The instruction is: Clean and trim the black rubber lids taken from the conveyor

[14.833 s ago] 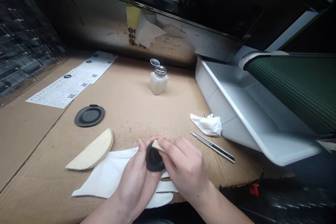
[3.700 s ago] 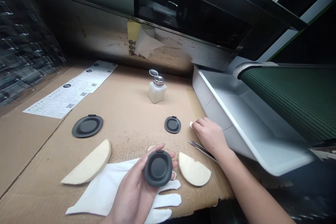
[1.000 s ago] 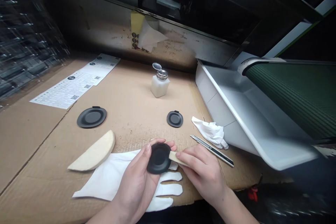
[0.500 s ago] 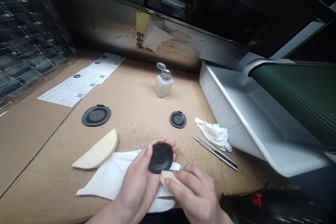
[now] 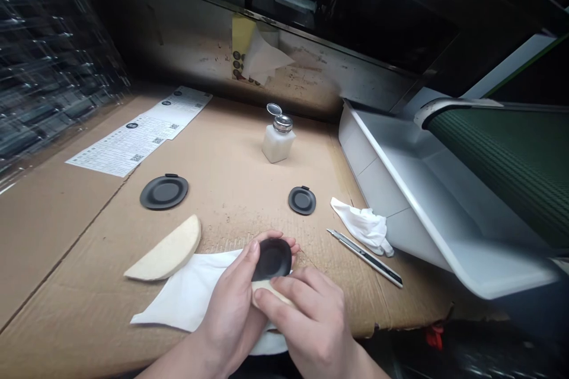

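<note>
My left hand (image 5: 237, 299) cradles a small black rounded plate-like part (image 5: 272, 257), thumb along its left edge and fingertips behind its far side. Pinched in my right hand (image 5: 311, 311) is a cream-coloured felt or sponge piece (image 5: 265, 288), pressed against the part's near edge. Beneath my hands a white cloth (image 5: 186, 299) lies on the cardboard. To its left rests a larger cream half-round pad (image 5: 166, 251). Two more black parts lie farther off: a bigger one (image 5: 164, 192) at the left and a small one (image 5: 302, 200) at the right.
A square bottle (image 5: 278, 145) with its metal lid flipped up stands at the back. Right of my hands lie a utility knife (image 5: 364, 257) and a crumpled white cloth (image 5: 362, 225), beside a grey bin (image 5: 391, 183). Printed sheets (image 5: 142, 133) and stacked clear trays (image 5: 53, 59) occupy the left.
My right hand has moved left with the cream piece, along the near edge of the black part. The left hand still holds the part, nearly in place.
</note>
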The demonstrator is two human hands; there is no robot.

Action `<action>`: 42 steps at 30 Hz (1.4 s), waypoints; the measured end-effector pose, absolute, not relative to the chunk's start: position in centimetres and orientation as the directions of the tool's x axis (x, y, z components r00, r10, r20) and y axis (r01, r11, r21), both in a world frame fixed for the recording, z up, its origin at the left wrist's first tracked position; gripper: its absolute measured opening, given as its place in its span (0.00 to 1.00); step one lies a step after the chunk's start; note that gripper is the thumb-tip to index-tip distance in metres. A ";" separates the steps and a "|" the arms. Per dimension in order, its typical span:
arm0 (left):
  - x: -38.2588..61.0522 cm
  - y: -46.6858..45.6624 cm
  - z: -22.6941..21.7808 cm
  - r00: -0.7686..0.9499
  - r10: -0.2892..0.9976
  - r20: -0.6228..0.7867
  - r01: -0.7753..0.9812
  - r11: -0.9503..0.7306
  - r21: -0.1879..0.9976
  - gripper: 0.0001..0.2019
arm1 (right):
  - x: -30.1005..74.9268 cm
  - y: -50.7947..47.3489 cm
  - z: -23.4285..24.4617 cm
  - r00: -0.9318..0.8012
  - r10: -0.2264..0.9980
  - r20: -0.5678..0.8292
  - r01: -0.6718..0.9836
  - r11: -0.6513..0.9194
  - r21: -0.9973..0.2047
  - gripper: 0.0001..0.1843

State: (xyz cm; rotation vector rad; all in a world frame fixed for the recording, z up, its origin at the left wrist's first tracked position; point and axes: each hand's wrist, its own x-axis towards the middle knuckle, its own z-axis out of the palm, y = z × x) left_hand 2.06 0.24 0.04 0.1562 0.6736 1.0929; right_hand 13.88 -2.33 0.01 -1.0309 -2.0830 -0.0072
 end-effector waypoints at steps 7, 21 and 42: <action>2.2 0.5 -0.4 0.312 0.874 -0.373 -0.798 0.454 0.396 0.13 | 16.9 -2.5 0.6 -0.389 0.722 0.572 0.728 0.622 -0.290 0.11; 2.2 0.5 -0.3 0.309 0.878 -0.365 -0.792 0.450 0.413 0.12 | 19.0 -2.1 1.9 -0.323 0.802 0.503 0.761 0.536 -0.365 0.12; 2.1 0.6 0.3 0.320 0.851 -0.417 -0.783 0.485 0.389 0.21 | 16.4 -0.9 2.1 0.150 0.822 0.549 0.731 0.282 -0.621 0.13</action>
